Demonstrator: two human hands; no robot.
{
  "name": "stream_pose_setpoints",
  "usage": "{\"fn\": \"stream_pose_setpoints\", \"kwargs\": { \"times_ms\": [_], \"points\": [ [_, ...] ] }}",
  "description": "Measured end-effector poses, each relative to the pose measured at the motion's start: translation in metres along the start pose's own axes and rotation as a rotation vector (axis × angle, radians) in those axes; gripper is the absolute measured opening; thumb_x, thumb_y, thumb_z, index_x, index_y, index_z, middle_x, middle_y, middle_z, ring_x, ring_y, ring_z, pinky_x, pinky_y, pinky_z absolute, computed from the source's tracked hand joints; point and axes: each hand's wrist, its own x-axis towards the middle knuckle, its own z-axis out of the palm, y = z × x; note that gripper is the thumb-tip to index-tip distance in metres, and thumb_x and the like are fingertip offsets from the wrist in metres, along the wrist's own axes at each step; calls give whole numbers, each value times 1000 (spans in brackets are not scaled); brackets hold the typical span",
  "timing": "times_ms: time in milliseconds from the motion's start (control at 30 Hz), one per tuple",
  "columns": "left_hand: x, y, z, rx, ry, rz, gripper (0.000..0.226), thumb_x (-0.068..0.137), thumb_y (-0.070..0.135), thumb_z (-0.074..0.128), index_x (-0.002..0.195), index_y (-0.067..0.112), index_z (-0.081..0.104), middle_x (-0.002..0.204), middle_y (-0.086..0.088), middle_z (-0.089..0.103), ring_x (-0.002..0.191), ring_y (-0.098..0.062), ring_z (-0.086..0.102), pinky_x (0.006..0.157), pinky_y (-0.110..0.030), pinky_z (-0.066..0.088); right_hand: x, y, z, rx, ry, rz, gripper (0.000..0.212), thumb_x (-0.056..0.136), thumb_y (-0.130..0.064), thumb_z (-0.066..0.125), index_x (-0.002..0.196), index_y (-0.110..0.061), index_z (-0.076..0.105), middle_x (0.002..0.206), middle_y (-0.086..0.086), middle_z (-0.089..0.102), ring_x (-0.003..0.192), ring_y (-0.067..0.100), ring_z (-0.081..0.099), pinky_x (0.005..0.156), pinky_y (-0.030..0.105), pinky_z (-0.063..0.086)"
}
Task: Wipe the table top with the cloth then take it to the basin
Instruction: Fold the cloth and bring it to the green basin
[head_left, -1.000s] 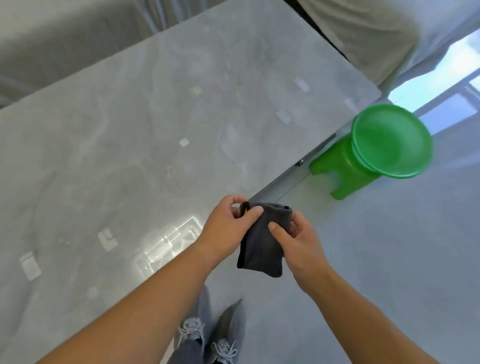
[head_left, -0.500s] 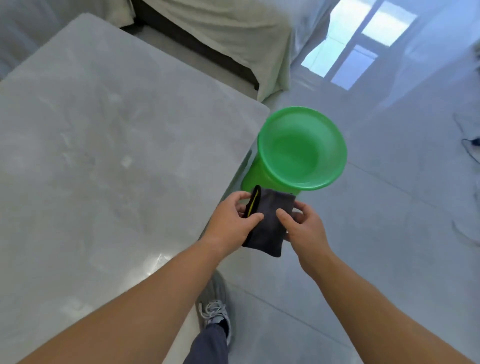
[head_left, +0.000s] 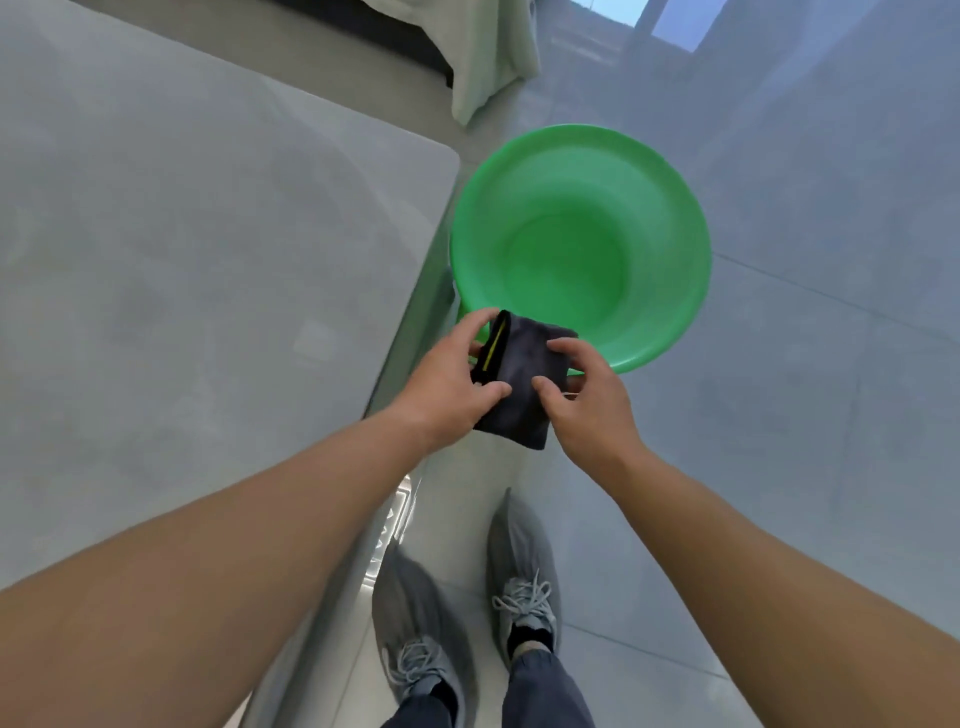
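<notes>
We hold a small dark grey folded cloth with a yellow strip along one black edge, in the air just past the corner of the pale grey stone surface. Its top edge overlaps the near rim of the round bright green plastic basin in our view, and its lower corner hangs free above the glossy grey tiled floor.

Our left hand reaches in from the lower left with the forearm bare; its fingers curl over the strip edge at the top while the thumb presses across the cloth's face, pinching it. Our right hand comes in from the lower right, thumb and forefinger closed on the cloth's right side, the other fingers bent behind it.

Below our hands we see our two grey laced sneakers on the floor beside the surface edge.
</notes>
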Motion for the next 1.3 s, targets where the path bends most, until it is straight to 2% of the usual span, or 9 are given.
{"fn": "stream_pose_setpoints", "kwargs": {
  "times_ms": [100, 200, 300, 433, 567, 700, 967, 1167, 1300],
  "points": [
    [19, -3, 7, 149, -53, 63, 78, 82, 8, 77, 147, 33, 42, 122, -3, 49, 105, -19, 57, 90, -22, 52, 14, 10, -2, -137, -74, -40, 65, 79, -25, 81, 137, -21, 51, 127, 3, 58, 104, 19, 61, 91, 37, 54],
    [27, -5, 11, 247, -77, 42, 79, 82, 11, 78, 147, 34, 41, 121, -4, 45, 105, -20, 55, 99, -33, 49, 12, 17, -2, -256, -98, -128, 78, 75, -27, 85, 142, -16, 48, 126, 4, 52, 107, 17, 53, 96, 34, 49],
    [32, 0, 15, 300, -75, 32, 81, 79, 14, 81, 148, 32, 41, 121, -5, 46, 105, -22, 55, 102, -40, 47, 11, 20, -4, -242, -68, -102, 77, 78, -22, 82, 145, -16, 45, 128, 4, 50, 106, 21, 55, 96, 37, 51],
    [39, 8, 19, 391, -76, 87, 82, 78, 19, 82, 149, 29, 41, 109, -1, 45, 97, -23, 55, 96, -44, 50, 14, 23, -9, -223, -28, -68, 75, 81, -18, 79, 147, -16, 44, 125, 5, 51, 97, 24, 60, 91, 39, 52],
    [46, 11, 17, 552, -83, 107, 81, 78, 29, 83, 147, 32, 41, 111, 1, 47, 96, -25, 57, 89, -47, 52, 19, 25, -15, -352, -29, -79, 77, 78, -29, 82, 145, -20, 46, 126, 5, 51, 103, 23, 57, 90, 37, 50],
    [48, 9, 13, 613, -53, 76, 81, 74, 38, 85, 145, 34, 45, 112, 0, 47, 93, -27, 60, 88, -48, 53, 24, 26, -19, -441, -57, -86, 83, 75, -44, 82, 147, -27, 43, 133, 3, 46, 110, 25, 57, 90, 39, 49],
    [50, 5, 15, 709, -51, 127, 84, 73, 42, 84, 145, 39, 41, 109, 0, 38, 93, -22, 53, 86, -44, 51, 25, 29, -22, -654, -44, -107, 92, 72, -60, 78, 148, -31, 36, 144, 5, 39, 105, 33, 62, 79, 42, 53],
    [51, 4, 18, 782, -35, 156, 82, 74, 45, 82, 145, 34, 43, 103, 1, 34, 100, -26, 52, 90, -43, 47, 24, 27, -20, -676, -64, -81, 93, 73, -60, 76, 149, -31, 32, 151, 4, 32, 107, 33, 62, 80, 42, 53],
    [52, 5, 23, 820, -4, 164, 71, 75, 48, 79, 138, 32, 51, 100, 1, 34, 101, -26, 53, 90, -42, 44, 26, 24, -18, -707, -60, -75, 78, 79, -50, 74, 146, -31, 40, 154, 1, 32, 105, 35, 64, 78, 39, 51]
  ]
}}
